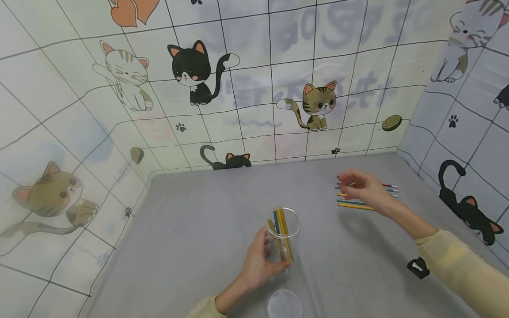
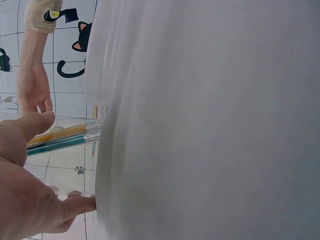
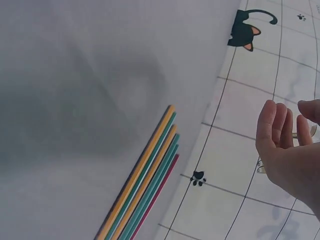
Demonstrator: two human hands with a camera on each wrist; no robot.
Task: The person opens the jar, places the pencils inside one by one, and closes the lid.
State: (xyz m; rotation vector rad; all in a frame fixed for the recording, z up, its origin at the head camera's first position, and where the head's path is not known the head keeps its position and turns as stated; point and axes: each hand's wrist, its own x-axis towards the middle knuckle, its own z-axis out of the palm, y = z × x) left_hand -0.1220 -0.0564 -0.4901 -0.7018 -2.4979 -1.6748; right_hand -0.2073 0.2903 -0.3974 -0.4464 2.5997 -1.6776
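Observation:
My left hand (image 1: 258,263) grips a clear cylindrical cup (image 1: 294,243) near the middle of the table. Inside it several yellow and teal pencils (image 1: 281,223) lean to one side; the left wrist view shows the thumb along the clear wall and pencils (image 2: 62,142) within. My right hand (image 1: 363,190) hovers over a row of yellow, teal and red pencils (image 1: 358,206) lying side by side at the right. In the right wrist view, the right hand (image 3: 287,155) has loosely bent fingers, apart from the pencils (image 3: 145,180), and nothing is clearly held.
A round, pale translucent disc like a lid (image 1: 285,304) lies at the near edge, below the cup. Grey cloth (image 1: 199,221) covers the table. Walls of cat-printed cloth (image 1: 254,88) enclose the back and both sides. A black strap (image 1: 419,267) shows at the right sleeve.

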